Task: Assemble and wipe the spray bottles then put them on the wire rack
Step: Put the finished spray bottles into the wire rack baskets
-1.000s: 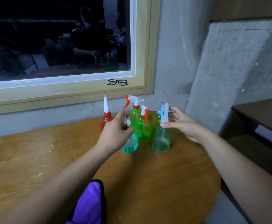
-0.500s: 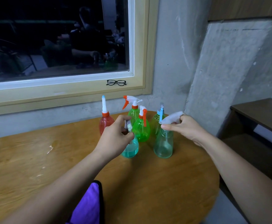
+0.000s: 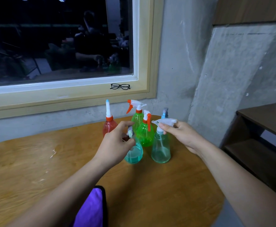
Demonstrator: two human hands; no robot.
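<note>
Our right hand [image 3: 183, 136], straight-fingered a second ago, is now pinching the clear sprayer [image 3: 164, 122] on the pale bottle [image 3: 161, 149] and swinging it leftward. We are judging this as screwing it on, with wiping still ahead. Our left hand [image 3: 116, 145] is gripping the top of the teal bottle [image 3: 134, 154]. Both bottles are standing upright on the tabletop [image 3: 150, 185] — translucent, just in front of the green bottles [image 3: 144, 135].

Left hand [image 3: 116, 145], right hand [image 3: 183, 136]: bare. Left forearm [image 3: 60, 190], right forearm [image 3: 232, 177]: bare down to the lower edge of view. Purple fabric [image 3: 91, 210], black-edged, beneath left forearm (garment or loose cloth, cannot tell).
</note>
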